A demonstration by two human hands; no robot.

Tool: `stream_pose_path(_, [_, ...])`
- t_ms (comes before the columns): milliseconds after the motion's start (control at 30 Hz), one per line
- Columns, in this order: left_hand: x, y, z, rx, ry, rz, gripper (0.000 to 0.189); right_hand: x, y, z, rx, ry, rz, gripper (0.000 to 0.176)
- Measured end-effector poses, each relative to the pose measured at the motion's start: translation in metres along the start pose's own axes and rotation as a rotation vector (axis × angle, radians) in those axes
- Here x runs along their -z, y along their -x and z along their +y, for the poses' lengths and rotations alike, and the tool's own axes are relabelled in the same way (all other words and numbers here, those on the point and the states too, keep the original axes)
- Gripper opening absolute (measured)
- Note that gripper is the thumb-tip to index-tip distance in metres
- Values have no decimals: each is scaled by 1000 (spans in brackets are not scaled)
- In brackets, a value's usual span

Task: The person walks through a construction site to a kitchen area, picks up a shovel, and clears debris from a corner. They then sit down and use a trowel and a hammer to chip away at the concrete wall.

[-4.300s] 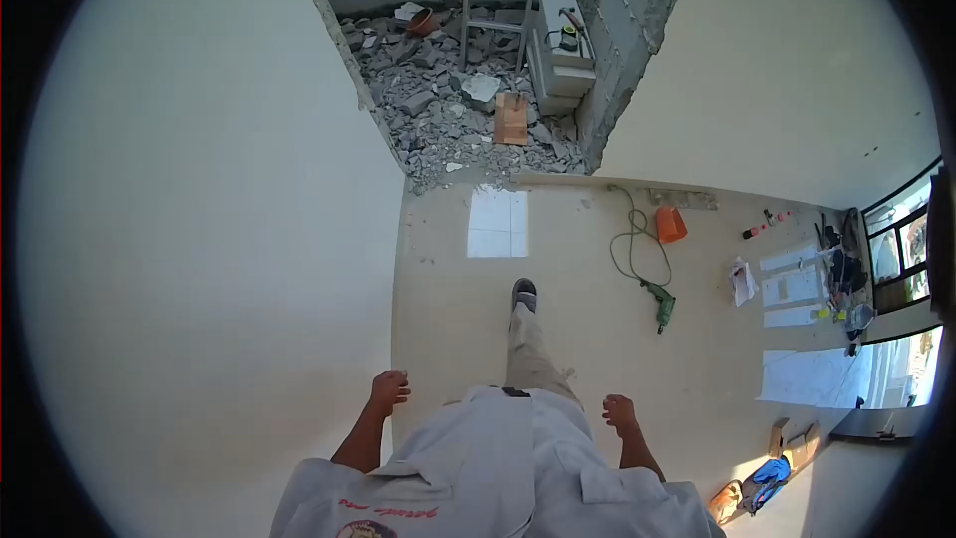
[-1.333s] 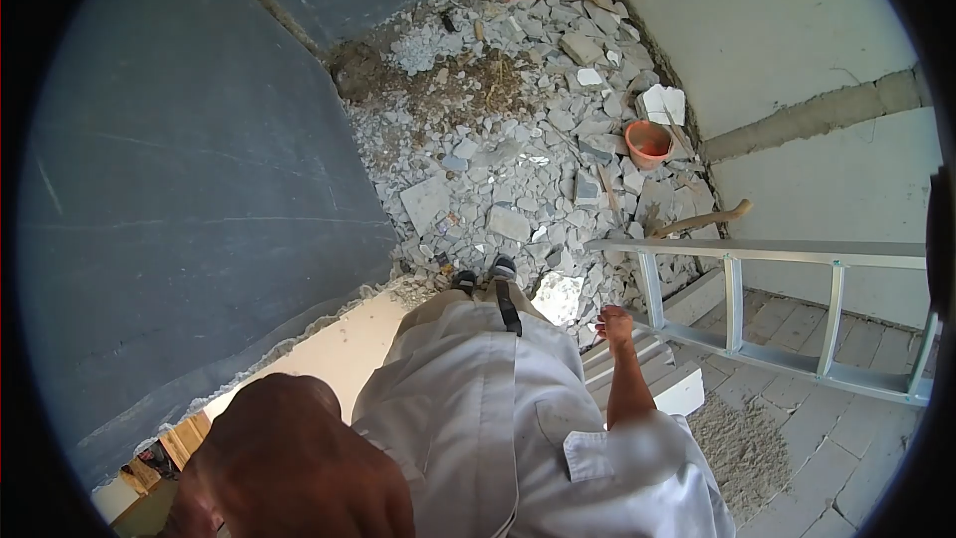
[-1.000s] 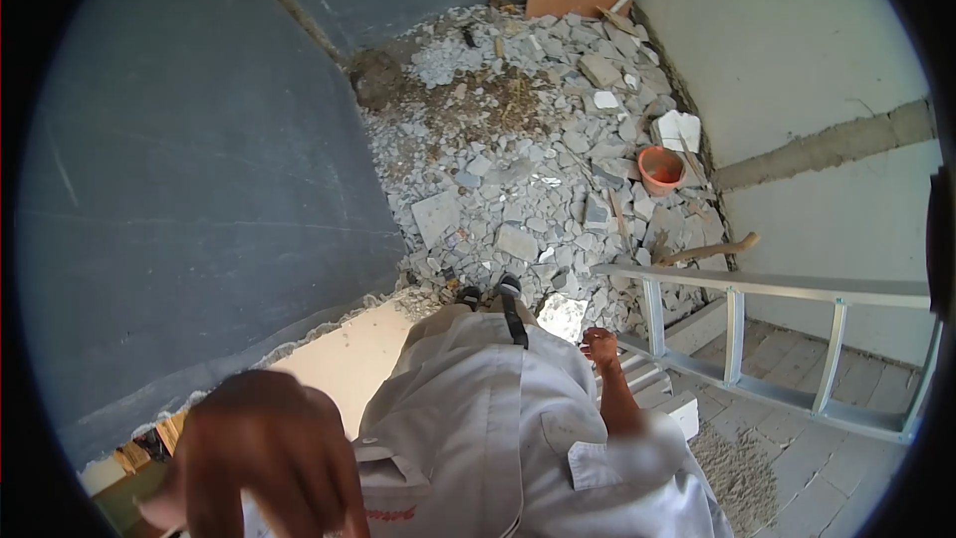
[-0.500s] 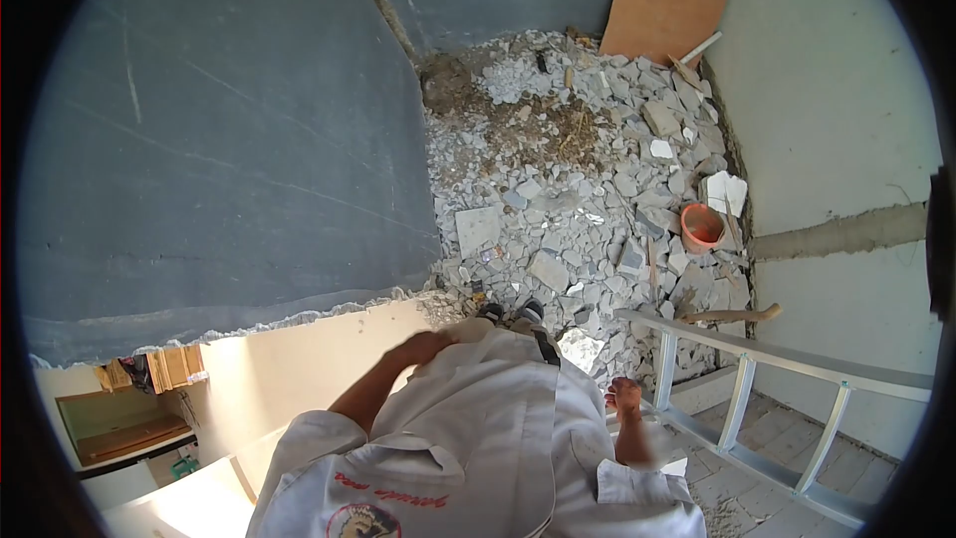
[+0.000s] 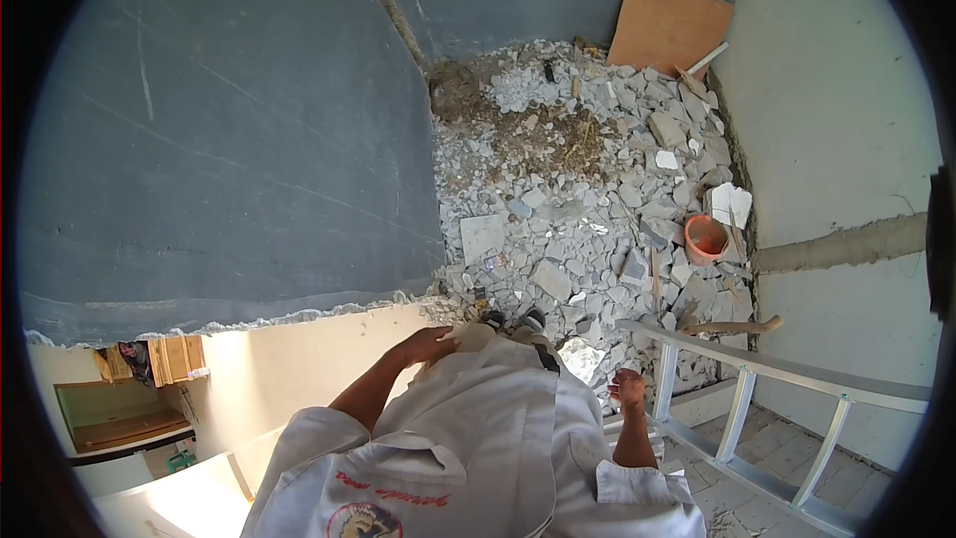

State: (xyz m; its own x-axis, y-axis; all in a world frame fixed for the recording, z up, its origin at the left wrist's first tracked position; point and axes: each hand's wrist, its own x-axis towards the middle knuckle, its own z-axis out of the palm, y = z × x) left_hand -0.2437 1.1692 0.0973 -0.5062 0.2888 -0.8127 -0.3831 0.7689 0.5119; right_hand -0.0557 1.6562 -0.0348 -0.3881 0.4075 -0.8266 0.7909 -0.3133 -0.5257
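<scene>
My left hand [image 5: 428, 346] is at my side by the trouser leg, fingers loosely stretched and holding nothing. On the other side, my right hand [image 5: 627, 390] hangs just left of a metal ladder [image 5: 742, 406], its fingers slightly bent and apart, with nothing visible in them. My shoes [image 5: 531, 319] stand at the near edge of a heap of grey rubble [image 5: 588, 209]. An orange bucket [image 5: 705, 239] sits among the broken pieces, to the right.
A brown board [image 5: 669, 22] leans at the back corner. A wooden stick [image 5: 732, 327] lies beyond the ladder. The dark grey wall [image 5: 239, 139] fills the left, with a jagged lower edge. A pale wall [image 5: 832, 139] stands on the right, near a white slab [image 5: 729, 205].
The view has shifted slightly, so the rubble, board and bucket sit a little lower. The fingers of my right hand look more spread. My left hand has moved slightly outward along my side.
</scene>
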Motion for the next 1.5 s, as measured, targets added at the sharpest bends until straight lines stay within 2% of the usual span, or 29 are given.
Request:
stream_pose_path(67, [-11, -2, 1, 38, -12, -51, 76, 1, 1, 4, -9, -23, 2, 22])
stream_pose_path(100, [-16, -5, 0, -33, -42, -43, 75, 1, 0, 10, -24, -31, 1, 22])
stream_pose_path(167, [-16, -11, -4, -31, -116, -24, 70, 2, -3, 23, -52, -44, -2, 22])
stream_pose_path(300, [0, 1, 26, -11, -199, 56, 57, -12, 2, 20, -87, 48, -35, 22])
stream_pose_path(333, [0, -1, 23, -67, -246, 107, 52, -17, 1, 14, -91, 50, -68, 24])
stream_pose_path(400, [0, -6, 16, -180, -336, 211, 43, -30, -3, -1, -100, 58, -136, 30])
stream_pose_path(500, [14, -19, 17, -150, -458, 162, 35, -63, -7, -32, -2, 116, -248, 37])
stream_pose_path(600, [26, -36, 12, -296, -551, 194, 36, -101, 11, -88, 54, 204, -383, 43])
stream_pose_path(667, [43, -37, 28, -250, -441, 168, 36, -125, 12, -112, 32, 291, -474, 42])
stream_pose_path(733, [55, -48, 37, -220, -324, 176, 37, -146, 0, -128, 94, 422, -569, 48])
stream_pose_path(767, [59, -57, 38, -212, -262, 196, 38, -156, -23, -115, 263, 489, -596, 48])
stream_pose_path(867, [83, -81, 42, -202, -158, 235, 40, -161, -64, -112, 304, 303, -717, 41])
stream_pose_path(933, [100, -93, 48, -224, -100, 279, 40, -161, -82, -137, 840, 807, -601, 28])
stream_pose_path(1000, [120, -99, 56, -81, 28, 189, 39, -152, -117, -147, 1109, 1284, -528, 25])
stream_pose_path(1067, [123, -114, 41, -58, 53, 159, 39, -140, -103, -176, 605, 726, -447, 21])
stream_pose_path(1133, [124, -114, 39, -92, 95, 173, 38, -137, -83, -207, 373, 604, -219, 24])
stream_pose_path(1167, [119, -114, 36, -104, 94, 195, 38, -127, -90, -206, 371, 561, -202, 28])
stream_pose_path(1200, [114, -114, 34, -117, 93, 221, 37, -117, -85, -218, 524, 861, -238, 27])
stream_pose_path(1267, [107, -112, 35, -68, 164, 195, 37, -116, -78, -228, 460, 814, -122, 25])
stream_pose_path(1367, [97, -109, 38, 31, 276, 122, 42, -84, -121, -209, 437, 732, -265, 26])
stream_pose_path(1433, [95, -110, 41, 64, 280, 122, 45, -100, -111, -240, 241, 732, -218, 26])
stream_pose_path(1500, [87, -111, 45, 75, 220, 152, 48, -100, -131, -250, 438, 800, -306, 24])
